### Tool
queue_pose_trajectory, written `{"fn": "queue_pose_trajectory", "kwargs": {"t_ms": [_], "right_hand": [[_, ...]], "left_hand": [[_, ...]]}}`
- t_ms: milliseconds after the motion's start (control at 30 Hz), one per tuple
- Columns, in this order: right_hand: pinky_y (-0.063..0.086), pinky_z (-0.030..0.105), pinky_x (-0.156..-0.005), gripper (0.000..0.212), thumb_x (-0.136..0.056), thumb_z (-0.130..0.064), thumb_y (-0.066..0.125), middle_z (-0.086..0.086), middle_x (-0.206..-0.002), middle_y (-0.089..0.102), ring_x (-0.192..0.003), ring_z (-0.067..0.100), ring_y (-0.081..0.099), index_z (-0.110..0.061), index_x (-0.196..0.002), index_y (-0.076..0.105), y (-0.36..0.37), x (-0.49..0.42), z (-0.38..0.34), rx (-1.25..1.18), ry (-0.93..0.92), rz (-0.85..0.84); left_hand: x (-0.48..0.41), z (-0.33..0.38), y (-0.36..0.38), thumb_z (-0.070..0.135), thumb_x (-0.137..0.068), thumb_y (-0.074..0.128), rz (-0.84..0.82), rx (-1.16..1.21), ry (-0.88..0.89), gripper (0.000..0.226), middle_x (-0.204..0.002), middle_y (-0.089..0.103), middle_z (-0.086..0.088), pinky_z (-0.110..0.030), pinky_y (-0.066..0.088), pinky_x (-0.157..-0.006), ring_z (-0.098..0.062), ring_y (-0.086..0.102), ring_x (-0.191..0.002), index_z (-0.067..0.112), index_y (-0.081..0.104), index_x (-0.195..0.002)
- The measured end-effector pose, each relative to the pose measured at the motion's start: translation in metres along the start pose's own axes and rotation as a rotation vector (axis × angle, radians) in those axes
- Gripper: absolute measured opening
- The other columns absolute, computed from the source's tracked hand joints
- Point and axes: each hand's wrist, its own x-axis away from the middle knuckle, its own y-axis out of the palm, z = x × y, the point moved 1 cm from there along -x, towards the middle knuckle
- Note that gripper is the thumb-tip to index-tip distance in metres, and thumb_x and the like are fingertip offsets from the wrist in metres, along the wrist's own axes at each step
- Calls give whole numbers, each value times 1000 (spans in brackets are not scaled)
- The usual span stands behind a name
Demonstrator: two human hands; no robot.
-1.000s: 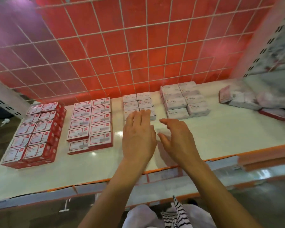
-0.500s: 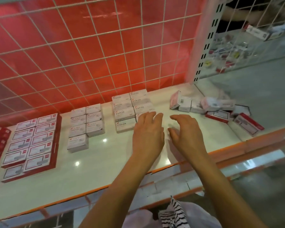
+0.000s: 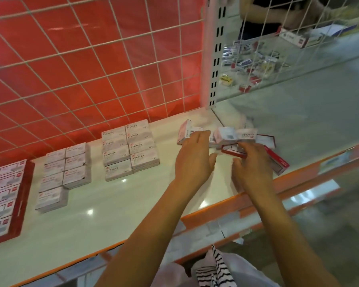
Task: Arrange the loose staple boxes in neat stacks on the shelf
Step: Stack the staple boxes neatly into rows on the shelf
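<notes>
Your left hand (image 3: 193, 158) is out flat over the shelf (image 3: 112, 214), fingers straight and close together. The tips are on or just over the white box (image 3: 184, 131), which stands tilted at the left end of the loose staple boxes (image 3: 226, 136). It has hold of nothing I can see.

Your right hand (image 3: 253, 164) sits lower, near the orange front edge, with its fingers bent. The tips are down at the red-edged box (image 3: 232, 150) on the near side of the heap. It's blurred there, so I cannot tell whether you're pinching that box or only touching it.

The loose boxes lie jumbled at the right end of the shelf, close to the slotted post (image 3: 216, 59). Some are flat, some on edge, and they touch and overlap.

Off to the left, apart from the heap, the STAPLES stacks (image 3: 131, 148) stand in two tidy columns. Beyond them are the pale stacks (image 3: 64, 172), then the red boxes (image 3: 6, 195) in rows at the far left.

A wire grid (image 3: 91, 69) backs the shelf. Past the post, small packets (image 3: 253, 65) lie scattered behind mesh.
</notes>
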Motion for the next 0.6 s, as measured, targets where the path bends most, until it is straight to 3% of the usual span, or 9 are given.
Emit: {"fn": "queue_pose_trajectory", "kwargs": {"t_ms": [100,333,500,600], "right_hand": [[44,40,-91,35,-82,-7,62,12,-117,59,-110,30,50,-9,-117,58,-2,-3,3,10,-24,15],[46,41,-88,39,-83,-8,62,10,-117,59,-108,29,51,-12,-121,53,-4,-4,1,33,-6,-12],[45,36,-87,44,-85,-9,60,10,-121,55,-110,26,50,-12,-128,50,-5,-6,0,82,5,-39],[46,34,-86,41,-86,-11,59,8,-125,49,-110,25,50,-14,-127,51,-6,-7,-1,96,17,-72]], "left_hand": [[-13,7,7,30,-90,64,-8,35,-1,59,-145,42,-2,-30,34,-103,-21,39,-130,18,39,-142],[-32,14,22,34,-89,65,-56,106,-66,58,-138,49,-5,-38,38,-99,-26,45,-124,15,41,-138],[-32,9,23,37,-87,66,-21,148,-69,40,-121,59,-3,-26,37,-86,-22,51,-112,18,56,-122],[-24,3,22,36,-84,70,42,259,-108,46,-122,60,-1,-22,40,-86,-18,54,-110,17,57,-123]]}}
